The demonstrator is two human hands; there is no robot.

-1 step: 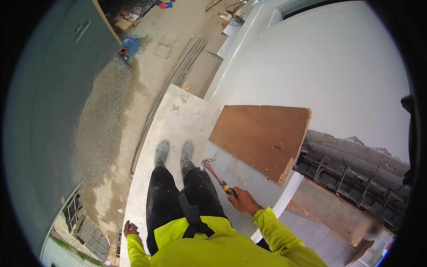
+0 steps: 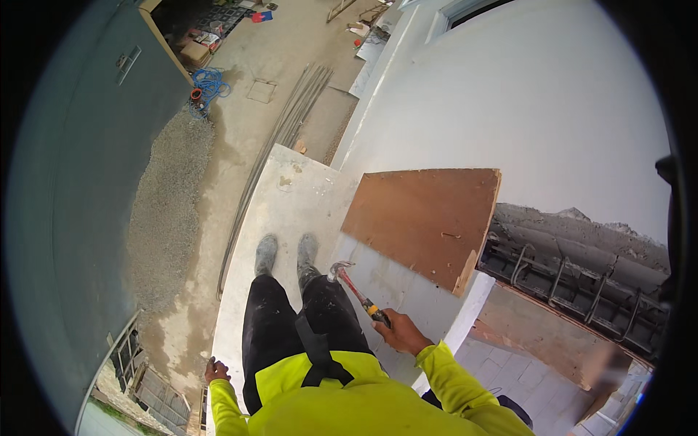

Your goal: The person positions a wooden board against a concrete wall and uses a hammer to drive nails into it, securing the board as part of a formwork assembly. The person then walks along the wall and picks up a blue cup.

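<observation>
My right hand (image 2: 402, 333) is closed around the black and yellow grip of a claw hammer (image 2: 356, 291). Its shaft is red, and the pale, dirty metal head lies in front of my right thigh, pointing away from me. Beyond the hammer, a brown plywood board (image 2: 422, 221) rests on the pale ledge, close to the white wall; a bent nail sticks out of its face. Down at my left side hangs my left hand (image 2: 216, 371), beside the ledge's edge, its fingers loosely bent and apart, with nothing seen in them.
I stand in grey boots on a narrow raised ledge (image 2: 291, 203). Below on the left lie long bars (image 2: 280, 138), a gravel heap (image 2: 171, 196) and a blue hose (image 2: 209, 83). To the right, exposed rebar (image 2: 560, 280) runs under broken concrete; a blurred person (image 2: 607, 367) is below.
The view has shifted slightly, so the board and rebar sit a little further left and higher. My right hand keeps its hold on the hammer; my left hand has barely moved.
</observation>
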